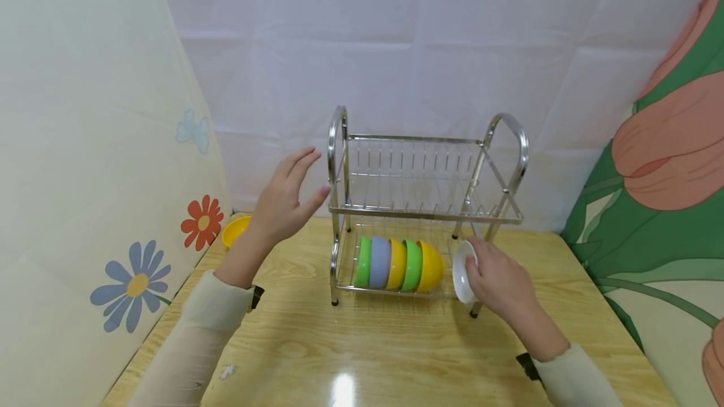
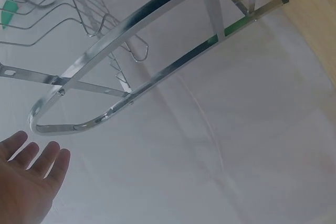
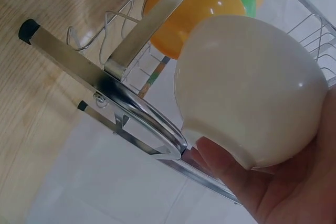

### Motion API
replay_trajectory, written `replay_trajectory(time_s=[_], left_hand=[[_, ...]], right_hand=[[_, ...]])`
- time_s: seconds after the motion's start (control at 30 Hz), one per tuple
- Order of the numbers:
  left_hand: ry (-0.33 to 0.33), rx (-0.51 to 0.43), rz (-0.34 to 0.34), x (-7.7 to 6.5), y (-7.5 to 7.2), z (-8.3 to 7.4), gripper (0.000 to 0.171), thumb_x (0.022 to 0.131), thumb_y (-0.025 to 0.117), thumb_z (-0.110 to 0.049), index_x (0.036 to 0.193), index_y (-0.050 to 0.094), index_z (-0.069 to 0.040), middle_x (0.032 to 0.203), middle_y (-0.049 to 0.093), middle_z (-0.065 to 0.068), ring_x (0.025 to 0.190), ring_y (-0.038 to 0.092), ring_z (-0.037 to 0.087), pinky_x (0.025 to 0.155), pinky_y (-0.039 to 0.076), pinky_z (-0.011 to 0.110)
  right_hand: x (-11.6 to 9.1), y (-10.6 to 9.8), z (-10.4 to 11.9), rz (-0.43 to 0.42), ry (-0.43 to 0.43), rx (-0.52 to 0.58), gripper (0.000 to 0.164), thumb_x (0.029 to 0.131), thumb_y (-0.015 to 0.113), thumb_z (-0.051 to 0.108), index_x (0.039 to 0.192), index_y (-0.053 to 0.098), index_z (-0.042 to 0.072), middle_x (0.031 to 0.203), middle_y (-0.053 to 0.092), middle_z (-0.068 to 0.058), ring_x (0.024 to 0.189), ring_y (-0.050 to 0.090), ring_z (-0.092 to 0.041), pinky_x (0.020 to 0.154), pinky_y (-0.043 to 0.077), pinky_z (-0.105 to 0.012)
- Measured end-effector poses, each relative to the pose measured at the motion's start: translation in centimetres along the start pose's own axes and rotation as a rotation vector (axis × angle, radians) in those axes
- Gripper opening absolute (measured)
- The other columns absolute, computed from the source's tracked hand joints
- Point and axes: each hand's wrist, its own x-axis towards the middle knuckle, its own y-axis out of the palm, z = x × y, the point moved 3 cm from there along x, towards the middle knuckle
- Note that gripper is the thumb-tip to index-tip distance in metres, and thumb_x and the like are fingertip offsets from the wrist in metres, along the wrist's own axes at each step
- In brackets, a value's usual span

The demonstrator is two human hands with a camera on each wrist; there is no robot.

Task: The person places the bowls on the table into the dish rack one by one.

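Observation:
My right hand (image 1: 500, 275) grips a white bowl (image 1: 462, 272) at the front right of the metal dish rack (image 1: 424, 213). The right wrist view shows the white bowl (image 3: 247, 87) from its underside, with fingers around its foot. On the rack's lower tier several bowls stand on edge in a row: green (image 1: 363, 261), bluish-grey (image 1: 379, 262), yellow (image 1: 397, 264), green (image 1: 413, 265) and yellow (image 1: 431, 266). My left hand (image 1: 285, 200) is raised beside the rack's left upright, its fingers extended and holding nothing. In the left wrist view that hand (image 2: 31, 177) is apart from the rack's curved frame (image 2: 79, 72).
A yellow bowl (image 1: 234, 230) lies on the wooden table (image 1: 294, 344) at the far left, partly hidden by the left arm. White cloth (image 1: 396, 49) hangs behind the rack. Printed flower panels (image 1: 667, 162) flank the table. Bars cross the rack's upper tier.

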Motion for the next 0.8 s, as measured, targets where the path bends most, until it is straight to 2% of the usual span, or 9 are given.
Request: replay_trajectory(time_s=[0.17,0.37,0.5,0.8], left_hand=[[-0.001,0.005,-0.001,1.9,0.2,0.1,0.064,0.098,0.061,-0.034,0.15,0.044,-0.003,0.156,0.041,0.016,0.141,0.041,0.034,0.113,0.039,0.056],[0.005,0.025,0.012,4.1,0.4,0.1,0.065,0.099,0.06,-0.036,0.152,0.041,-0.002,0.158,0.038,0.017,0.144,0.038,0.034,0.116,0.037,0.053],[-0.023,0.044,0.047,5.4,0.6,0.1,0.066,0.1,0.059,-0.038,0.154,0.039,-0.005,0.16,0.036,0.014,0.146,0.036,0.032,0.117,0.037,0.052],[-0.111,0.084,0.156,7.5,1.5,0.6,0.069,0.103,0.053,-0.045,0.158,0.033,-0.008,0.164,0.03,0.009,0.149,0.03,0.031,0.12,0.032,0.049]], right_hand=[[0.3,0.3,0.3,0.03,0.005,0.004,0.044,0.105,0.042,0.022,0.142,0.051,0.0,0.137,0.058,-0.028,0.114,0.06,-0.05,0.079,0.054,-0.064],[0.8,0.8,0.5,0.077,0.021,-0.021,0.048,0.106,0.039,0.025,0.145,0.047,-0.002,0.142,0.054,-0.028,0.122,0.056,-0.05,0.089,0.051,-0.067],[1.2,1.3,0.7,0.11,0.021,-0.039,0.05,0.107,0.037,0.026,0.146,0.045,-0.003,0.144,0.051,-0.029,0.125,0.053,-0.051,0.094,0.048,-0.067],[2.0,2.3,0.8,0.088,-0.004,-0.103,0.049,0.105,0.037,0.025,0.142,0.05,-0.004,0.135,0.058,-0.028,0.112,0.061,-0.048,0.084,0.055,-0.063]])
